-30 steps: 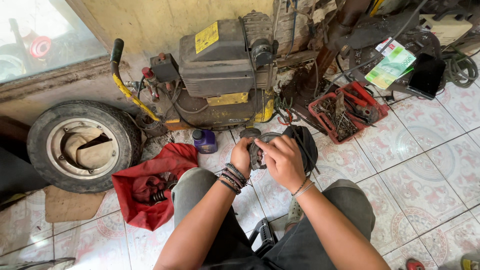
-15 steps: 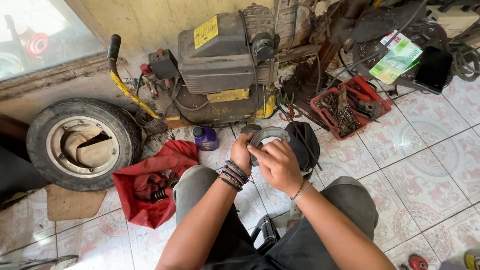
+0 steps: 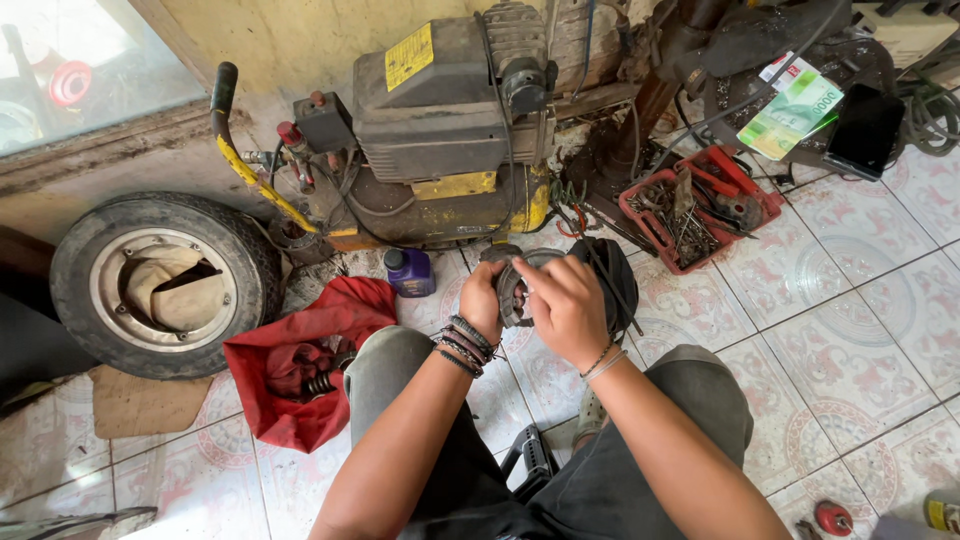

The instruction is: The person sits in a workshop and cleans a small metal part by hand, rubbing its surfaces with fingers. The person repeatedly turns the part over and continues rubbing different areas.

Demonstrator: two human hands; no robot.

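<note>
Both my hands meet in front of my knees on a round grey metal part (image 3: 517, 290). My left hand (image 3: 483, 300), with several dark bracelets on the wrist, grips its left side. My right hand (image 3: 566, 305) covers its right side, fingers curled over the front. Just behind the part lies a black rounded cover (image 3: 612, 275) with thin rods across it. Most of the metal part is hidden by my fingers.
A yellow and grey air compressor (image 3: 430, 140) stands against the wall ahead. A small tyre on its rim (image 3: 160, 285) lies at left, a red cloth bag (image 3: 300, 365) beside my left knee, a purple bottle (image 3: 410, 272), a red tray of tools (image 3: 695, 215) at right.
My right hand has shifted over the metal part: it dropped lower and exposed the ring half a second ago, and now covers it again. The view has drifted slightly.
</note>
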